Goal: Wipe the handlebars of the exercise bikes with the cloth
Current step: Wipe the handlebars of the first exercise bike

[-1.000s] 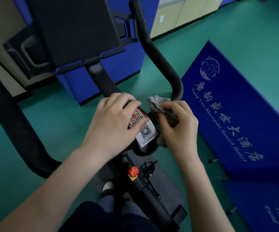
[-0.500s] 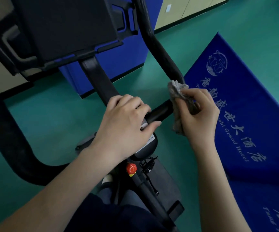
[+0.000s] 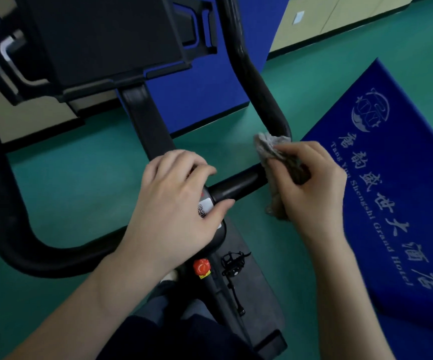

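Room: green floor (image 3: 75, 165) is lying under the bike, with a blue banner (image 3: 392, 203) spreading on the right.
Handlebar (image 3: 238, 184): its right branch is running sideways from the centre, then bending up and away at the cloth.
Cloth (image 3: 275, 162): wrapping the bend, gripped by the right hand (image 3: 311, 188), fingers curling round it.
Left hand (image 3: 179, 211): resting over the centre hub, fingers loosely bent.
Coming move: probably sliding up the far upright, nearest the right hand.
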Demonstrator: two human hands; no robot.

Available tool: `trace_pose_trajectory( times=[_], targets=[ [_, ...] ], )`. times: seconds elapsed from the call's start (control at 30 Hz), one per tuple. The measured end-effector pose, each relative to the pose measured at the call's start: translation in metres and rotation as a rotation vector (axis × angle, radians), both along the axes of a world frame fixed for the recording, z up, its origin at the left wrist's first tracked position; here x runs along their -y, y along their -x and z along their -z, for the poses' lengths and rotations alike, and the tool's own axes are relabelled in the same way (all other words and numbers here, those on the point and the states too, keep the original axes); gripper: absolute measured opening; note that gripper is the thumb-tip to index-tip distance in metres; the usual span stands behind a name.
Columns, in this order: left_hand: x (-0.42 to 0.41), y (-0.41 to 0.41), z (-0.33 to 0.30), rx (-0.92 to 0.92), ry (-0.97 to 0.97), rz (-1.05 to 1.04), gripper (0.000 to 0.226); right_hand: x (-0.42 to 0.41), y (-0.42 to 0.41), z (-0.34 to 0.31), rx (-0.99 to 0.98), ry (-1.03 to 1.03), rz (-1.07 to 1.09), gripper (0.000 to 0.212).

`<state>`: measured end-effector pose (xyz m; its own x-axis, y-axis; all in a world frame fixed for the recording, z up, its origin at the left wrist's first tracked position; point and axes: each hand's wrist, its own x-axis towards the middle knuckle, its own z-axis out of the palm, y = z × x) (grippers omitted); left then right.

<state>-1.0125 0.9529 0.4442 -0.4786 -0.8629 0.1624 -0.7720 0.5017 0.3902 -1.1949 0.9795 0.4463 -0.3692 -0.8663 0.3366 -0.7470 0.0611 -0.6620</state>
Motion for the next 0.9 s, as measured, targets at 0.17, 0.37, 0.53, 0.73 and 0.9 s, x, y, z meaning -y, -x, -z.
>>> trace_pose_trajectory(
  times=[0.17,0.37,0.53,0.73,0.9],
  targets=[
    [-0.007,-0.007,-0.001,-0.003,0.012,-0.059,0.062,0.035,-0.012,-0.029,-0.022,-0.294,-0.317,0.009],
    [-0.009,-0.012,-0.002,-0.051,-0.002,-0.127,0.068,0.064,-0.034,-0.034,-0.095,-0.599,-0.533,0.010],
    [-0.004,-0.009,-0.001,-0.054,-0.004,-0.118,0.066,0.071,-0.028,-0.035,-0.149,-0.717,-0.542,0.010],
    [0.005,0.000,-0.004,-0.016,0.014,-0.059,0.064,0.071,-0.007,-0.036,-0.228,-0.678,-0.432,0.013],
    [0.012,0.013,-0.006,0.060,-0.021,0.028,0.059,0.072,0.012,-0.036,-0.294,-0.611,-0.340,0.012]
  ],
)
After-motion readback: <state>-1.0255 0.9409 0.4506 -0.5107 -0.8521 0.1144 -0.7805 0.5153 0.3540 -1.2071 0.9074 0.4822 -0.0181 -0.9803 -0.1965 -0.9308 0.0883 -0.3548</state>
